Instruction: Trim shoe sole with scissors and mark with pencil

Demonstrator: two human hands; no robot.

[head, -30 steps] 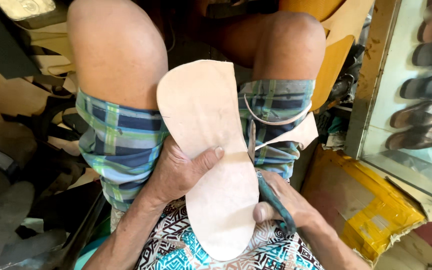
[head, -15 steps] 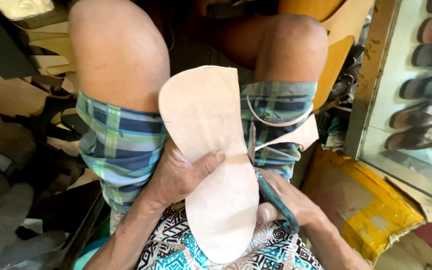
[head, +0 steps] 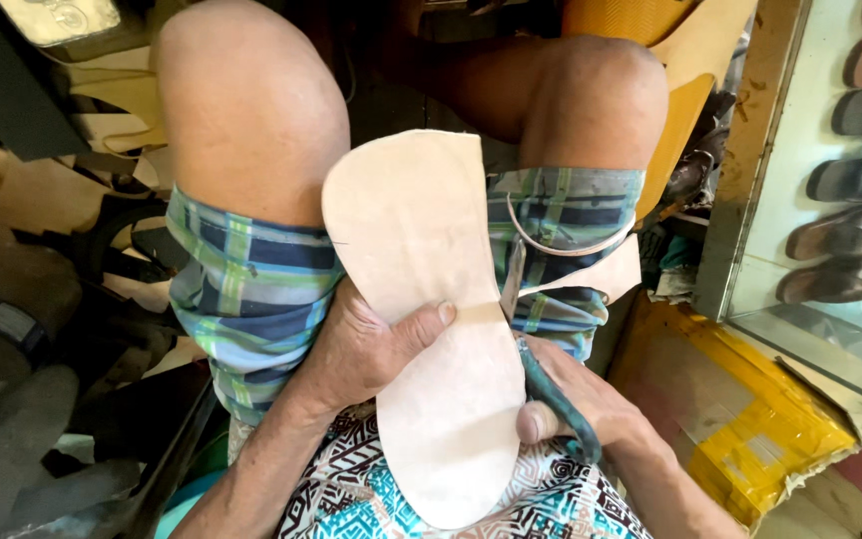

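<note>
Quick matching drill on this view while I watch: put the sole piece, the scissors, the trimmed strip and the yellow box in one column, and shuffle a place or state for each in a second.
Things:
1. Pale sole-shaped piece
2. Green-handled scissors
3. Trimmed strip
4. Yellow box

Places or states:
A. curling away over the plaid shorts on the right thigh
B. on the floor beside the glass case of sandals
C. gripped by the left hand, thumb across its face
D. in the right hand, blades at the piece's right edge

Pairs: 1-C, 2-D, 3-A, 4-B
</note>
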